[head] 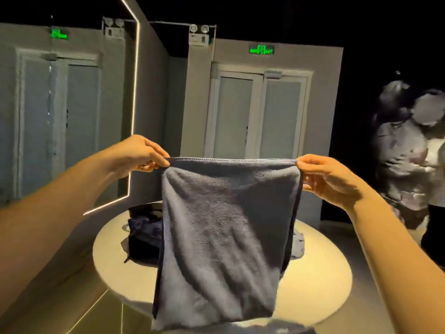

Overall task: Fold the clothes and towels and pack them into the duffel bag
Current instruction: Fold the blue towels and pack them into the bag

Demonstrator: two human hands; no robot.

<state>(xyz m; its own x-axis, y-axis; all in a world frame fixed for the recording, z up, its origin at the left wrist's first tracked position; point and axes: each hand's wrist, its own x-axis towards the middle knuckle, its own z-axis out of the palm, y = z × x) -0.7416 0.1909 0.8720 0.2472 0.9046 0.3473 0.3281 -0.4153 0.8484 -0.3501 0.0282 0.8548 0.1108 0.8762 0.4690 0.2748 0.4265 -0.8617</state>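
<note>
- Grey terry towel (224,227) hangs in air over round table (320,280), in front of dark bag (142,239).
- L hand (139,153) & R hand (327,179) each pinch a top corner.
- Soft, limp, light; prob. non-slip. Keep hold at corners/top hem for next fold.

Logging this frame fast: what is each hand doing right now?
Left hand: pinches a top corner of the grey towel.
Right hand: pinches the other top corner.

Towel (224,225) reads plain slate grey-blue, duffel bag (142,248) black, clothes (144,227) in it dark blue, table top (320,285) pale cream, double doors (233,116) white-framed with pale grey panels, exit sign (261,49) glowing green, walls (322,92) flat grey, light strip (134,104) white.
</note>
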